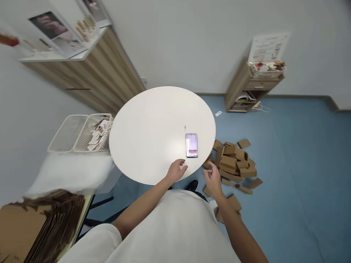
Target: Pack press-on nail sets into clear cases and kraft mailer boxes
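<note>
My left hand (pixel 177 170) hovers over the near edge of a white oval table (pixel 148 128), its fingers apart and nothing in it. To the right, just past the table's rim, my right hand (pixel 213 176) is held up with fingers spread and also holds nothing. A phone (pixel 191 145) with a lit, pixelated screen lies on the table, beyond my left hand and not touched by either hand. Just behind the phone is a tiny dark item (pixel 185 128), too small to name.
Many small cardboard boxes (pixel 231 160) are heaped on the blue floor at right. White baskets (pixel 93 133), one holding paper tags, stand left of the table. Stacked flat cardboard (pixel 52 226) is at lower left. A wooden cabinet (pixel 109 65) and a small shelf unit (pixel 238 84) stand behind.
</note>
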The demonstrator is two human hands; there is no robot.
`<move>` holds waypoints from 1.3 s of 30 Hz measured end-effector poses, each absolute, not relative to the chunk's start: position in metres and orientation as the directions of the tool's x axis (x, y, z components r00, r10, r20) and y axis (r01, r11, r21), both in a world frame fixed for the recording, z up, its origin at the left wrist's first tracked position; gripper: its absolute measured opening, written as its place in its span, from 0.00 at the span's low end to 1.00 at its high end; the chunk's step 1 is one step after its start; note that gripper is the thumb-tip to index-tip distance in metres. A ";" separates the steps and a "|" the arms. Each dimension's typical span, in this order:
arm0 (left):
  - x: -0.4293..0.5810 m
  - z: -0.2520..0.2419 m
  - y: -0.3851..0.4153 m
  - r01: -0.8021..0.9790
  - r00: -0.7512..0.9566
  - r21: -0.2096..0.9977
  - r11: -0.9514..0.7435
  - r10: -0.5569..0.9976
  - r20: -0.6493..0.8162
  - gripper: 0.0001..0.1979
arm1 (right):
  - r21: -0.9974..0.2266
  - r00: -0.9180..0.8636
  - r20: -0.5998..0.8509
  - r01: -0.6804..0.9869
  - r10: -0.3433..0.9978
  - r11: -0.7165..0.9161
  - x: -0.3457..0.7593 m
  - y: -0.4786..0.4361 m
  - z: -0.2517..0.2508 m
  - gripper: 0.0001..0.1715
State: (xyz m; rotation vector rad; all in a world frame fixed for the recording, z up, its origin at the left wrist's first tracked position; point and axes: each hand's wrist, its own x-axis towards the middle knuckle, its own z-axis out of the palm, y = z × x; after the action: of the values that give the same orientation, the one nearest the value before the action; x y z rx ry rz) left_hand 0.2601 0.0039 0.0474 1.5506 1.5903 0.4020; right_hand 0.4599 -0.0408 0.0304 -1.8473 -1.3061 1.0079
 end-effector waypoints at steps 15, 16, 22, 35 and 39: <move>0.026 0.050 -0.062 0.358 -0.388 0.802 0.478 0.858 -0.338 0.16 | -0.851 -0.437 -0.218 0.523 0.872 0.050 0.223 0.001 0.065 0.20; 0.013 0.049 -0.067 0.338 -0.410 0.808 0.483 0.848 -0.336 0.16 | -0.849 -0.479 -0.231 0.524 0.847 0.064 0.208 0.001 0.066 0.20; -0.034 0.054 -0.094 0.259 -0.498 0.793 0.551 0.780 -0.380 0.17 | -0.842 -0.672 -0.269 0.512 0.690 0.170 0.150 0.009 0.069 0.18; -0.068 0.057 -0.107 0.279 -0.616 0.716 0.640 0.691 -0.377 0.18 | -0.893 -0.741 -0.311 0.443 0.595 0.084 0.093 0.054 0.047 0.19; -0.085 0.060 -0.089 0.290 -0.591 0.700 0.653 0.697 -0.406 0.19 | -0.893 -0.731 -0.333 0.448 0.596 0.050 0.078 0.064 0.044 0.18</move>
State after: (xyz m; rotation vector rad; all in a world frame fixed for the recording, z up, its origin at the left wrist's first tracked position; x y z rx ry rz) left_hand -0.0851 -0.0893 0.0603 0.7617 2.1851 0.7682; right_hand 0.0778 0.0636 0.0437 -1.0923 -2.1816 1.7726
